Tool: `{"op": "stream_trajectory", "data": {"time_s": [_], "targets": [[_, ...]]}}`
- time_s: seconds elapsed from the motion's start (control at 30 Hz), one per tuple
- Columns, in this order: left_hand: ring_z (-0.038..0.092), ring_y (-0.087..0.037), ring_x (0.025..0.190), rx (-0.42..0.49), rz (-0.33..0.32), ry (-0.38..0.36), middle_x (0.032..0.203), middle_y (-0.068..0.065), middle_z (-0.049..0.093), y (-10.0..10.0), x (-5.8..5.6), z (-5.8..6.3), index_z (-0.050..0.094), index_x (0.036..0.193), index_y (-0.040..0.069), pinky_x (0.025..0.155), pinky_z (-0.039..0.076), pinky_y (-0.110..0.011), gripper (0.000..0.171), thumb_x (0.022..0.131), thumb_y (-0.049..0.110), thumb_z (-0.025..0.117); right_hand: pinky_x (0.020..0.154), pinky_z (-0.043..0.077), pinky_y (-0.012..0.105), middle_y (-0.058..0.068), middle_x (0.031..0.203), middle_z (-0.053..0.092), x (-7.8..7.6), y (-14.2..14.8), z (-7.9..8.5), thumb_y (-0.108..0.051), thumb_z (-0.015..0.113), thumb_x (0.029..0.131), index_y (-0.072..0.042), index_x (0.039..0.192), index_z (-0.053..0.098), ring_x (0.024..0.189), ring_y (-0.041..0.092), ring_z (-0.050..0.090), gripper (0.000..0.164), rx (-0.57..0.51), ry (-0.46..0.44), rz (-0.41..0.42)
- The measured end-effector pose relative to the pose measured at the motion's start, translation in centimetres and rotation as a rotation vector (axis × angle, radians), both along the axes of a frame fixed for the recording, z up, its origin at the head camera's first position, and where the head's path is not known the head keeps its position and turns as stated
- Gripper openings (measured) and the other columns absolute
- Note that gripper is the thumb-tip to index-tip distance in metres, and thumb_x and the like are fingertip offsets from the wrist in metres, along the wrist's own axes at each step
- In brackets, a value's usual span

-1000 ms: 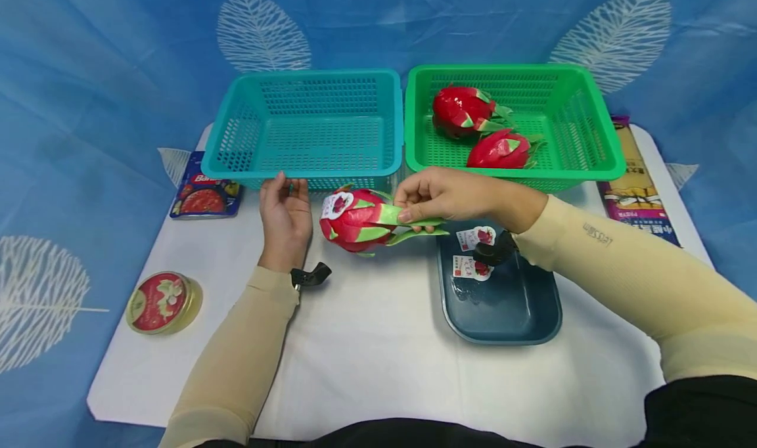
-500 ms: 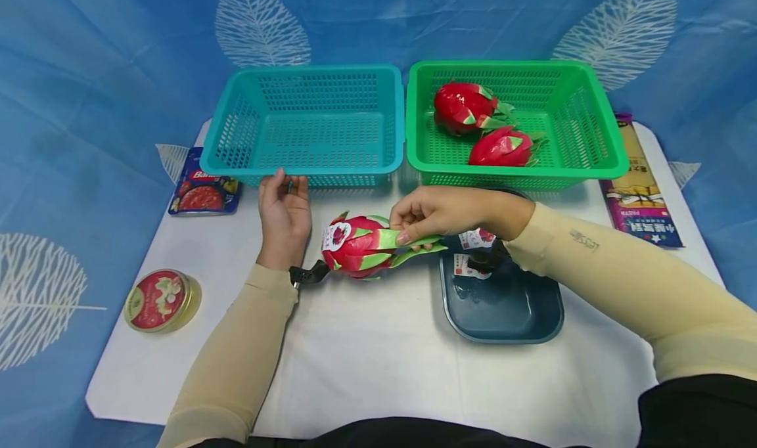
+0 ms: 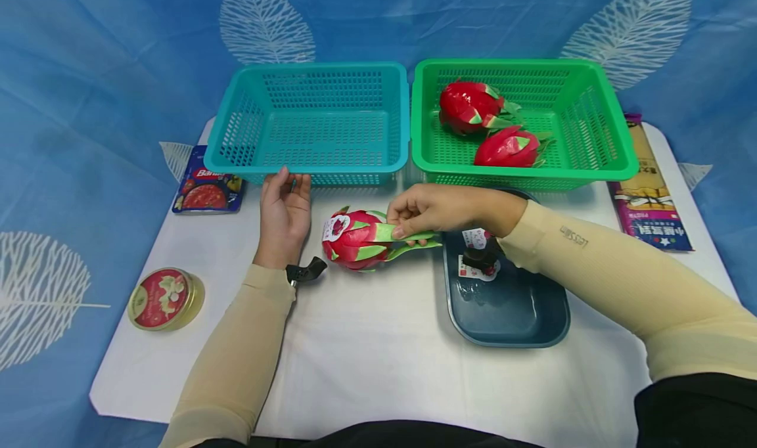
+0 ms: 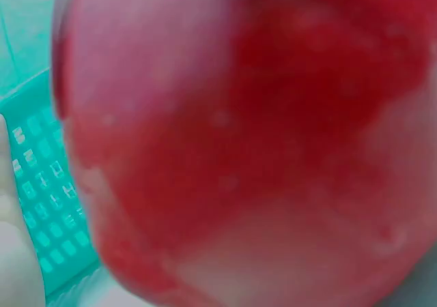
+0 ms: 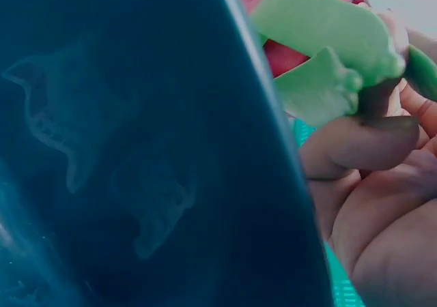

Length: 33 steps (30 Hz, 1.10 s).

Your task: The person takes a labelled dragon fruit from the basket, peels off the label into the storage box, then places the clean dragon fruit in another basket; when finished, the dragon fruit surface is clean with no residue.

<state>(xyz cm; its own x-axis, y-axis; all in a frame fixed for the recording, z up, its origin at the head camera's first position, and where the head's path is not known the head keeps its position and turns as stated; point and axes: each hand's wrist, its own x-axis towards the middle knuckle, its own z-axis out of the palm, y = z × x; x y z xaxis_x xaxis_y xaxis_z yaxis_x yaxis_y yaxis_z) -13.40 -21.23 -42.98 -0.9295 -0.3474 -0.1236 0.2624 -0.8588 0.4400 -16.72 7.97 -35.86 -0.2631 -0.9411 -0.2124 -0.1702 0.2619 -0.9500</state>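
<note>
In the head view a red dragon fruit [image 3: 359,249] with long green leaf tips and a white sticker [image 3: 336,228] lies on its side between the hands. My right hand [image 3: 434,211] pinches its green leaves [image 5: 321,34] between thumb and fingers, beside the dark blue tub's rim in the right wrist view. My left hand [image 3: 285,218] is palm up, fingers loosely extended at the front of the turquoise basket [image 3: 313,172]. Red skin of the dragon fruit [image 4: 239,143] fills most of the left wrist view, close to that wrist.
A green basket [image 3: 603,172] holds two more dragon fruits [image 3: 505,148]. The dark blue tub [image 3: 508,330], with stickers on its edge, stands under my right wrist. A round tin [image 3: 164,300] and sauce pouch [image 3: 208,184] are at left, a pasta packet [image 3: 650,198] at right.
My right hand has brought the dragon fruit lower and nearer to me, then shifted it slightly up again, still pinching its leaves. The left hand stays almost in place.
</note>
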Motion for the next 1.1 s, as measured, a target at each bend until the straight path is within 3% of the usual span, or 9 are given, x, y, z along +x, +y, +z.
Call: {"op": "stream_trajectory", "data": {"time_s": [0.17, 0.37, 0.47, 0.6, 0.73, 0.8, 0.9, 1.03, 1.1], "targets": [[0.062, -0.023, 0.089, -0.015, 0.006, -0.011, 0.100, -0.014, 0.053, -0.2, 0.1, -0.1, 0.050, 0.099, 0.002, 0.089, 0.060, -0.032, 0.017, 0.103, -0.001, 0.066, 0.060, 0.048, 0.027, 0.007, 0.070, 0.059, -0.2, -0.4, 0.0, -0.008, 0.068, 0.104, -0.004, 0.096, 0.065, 0.061, 0.020, 0.059, 0.010, 0.023, 0.024, 0.012], [0.065, -0.024, 0.087, -0.007, -0.006, -0.031, 0.096, -0.014, 0.057, -0.4, 0.2, 0.0, 0.054, 0.099, 0.001, 0.089, 0.060, -0.033, 0.015, 0.102, 0.004, 0.068, 0.067, 0.056, 0.034, 0.009, 0.078, 0.070, -0.4, -1.3, 0.9, -0.013, 0.069, 0.105, -0.005, 0.096, 0.064, 0.067, 0.025, 0.068, 0.012, 0.121, 0.101, 0.053], [0.063, -0.022, 0.089, -0.058, -0.039, -0.075, 0.097, -0.012, 0.058, -0.3, 0.4, -0.1, 0.057, 0.101, 0.001, 0.090, 0.059, -0.032, 0.016, 0.105, 0.013, 0.067, 0.066, 0.054, 0.033, 0.007, 0.077, 0.070, -0.4, -1.6, 1.0, -0.014, 0.069, 0.104, -0.006, 0.095, 0.064, 0.067, 0.023, 0.067, 0.013, 0.154, 0.139, 0.061], [0.058, -0.022, 0.101, -0.182, -0.153, -0.119, 0.106, -0.009, 0.056, 0.0, 0.8, -0.3, 0.056, 0.109, 0.005, 0.098, 0.054, -0.034, 0.025, 0.107, 0.028, 0.064, 0.062, 0.046, 0.031, 0.000, 0.071, 0.062, -0.4, -1.4, 0.9, -0.016, 0.073, 0.102, -0.009, 0.092, 0.064, 0.064, 0.015, 0.056, 0.015, 0.207, 0.269, 0.051], [0.053, -0.028, 0.120, -0.367, -0.290, -0.087, 0.120, -0.013, 0.055, 0.1, 1.3, -0.3, 0.055, 0.121, 0.004, 0.109, 0.047, -0.042, 0.035, 0.107, 0.034, 0.065, 0.062, 0.040, 0.032, -0.005, 0.070, 0.056, -0.1, -1.3, 0.9, -0.018, 0.076, 0.100, -0.011, 0.091, 0.063, 0.066, 0.014, 0.049, 0.017, 0.272, 0.393, 0.052], [0.050, -0.033, 0.128, -0.473, -0.357, -0.041, 0.126, -0.016, 0.055, -0.1, 1.8, -0.4, 0.054, 0.127, 0.002, 0.112, 0.044, -0.047, 0.042, 0.105, 0.034, 0.069, 0.063, 0.039, 0.033, -0.004, 0.071, 0.054, 0.0, -1.4, 1.1, -0.020, 0.076, 0.100, -0.011, 0.090, 0.063, 0.067, 0.015, 0.049, 0.018, 0.298, 0.437, 0.063], [0.044, -0.041, 0.135, -0.622, -0.461, 0.079, 0.136, -0.023, 0.053, -0.5, 2.6, -0.5, 0.052, 0.137, -0.003, 0.115, 0.040, -0.052, 0.070, 0.092, 0.040, 0.085, 0.064, 0.039, 0.034, -0.003, 0.073, 0.053, 0.2, -1.5, 1.3, -0.021, 0.076, 0.101, -0.011, 0.090, 0.063, 0.069, 0.016, 0.048, 0.019, 0.333, 0.504, 0.085], [0.039, -0.040, 0.141, -0.852, -0.642, 0.213, 0.151, -0.025, 0.046, -1.2, 3.6, -0.6, 0.041, 0.154, -0.004, 0.116, 0.042, -0.045, 0.113, 0.070, 0.043, 0.100, 0.065, 0.041, 0.034, -0.002, 0.075, 0.055, 0.3, -1.6, 1.6, -0.020, 0.074, 0.102, -0.010, 0.090, 0.064, 0.070, 0.017, 0.048, 0.018, 0.373, 0.549, 0.105], [0.039, -0.035, 0.143, -0.968, -0.729, 0.213, 0.157, -0.021, 0.041, -1.3, 4.1, -0.4, 0.037, 0.159, 0.000, 0.111, 0.046, -0.040, 0.116, 0.068, 0.031, 0.103, 0.066, 0.042, 0.034, -0.002, 0.075, 0.056, 0.3, -1.6, 1.6, -0.019, 0.074, 0.102, -0.010, 0.091, 0.065, 0.071, 0.017, 0.049, 0.017, 0.385, 0.556, 0.111]]}}
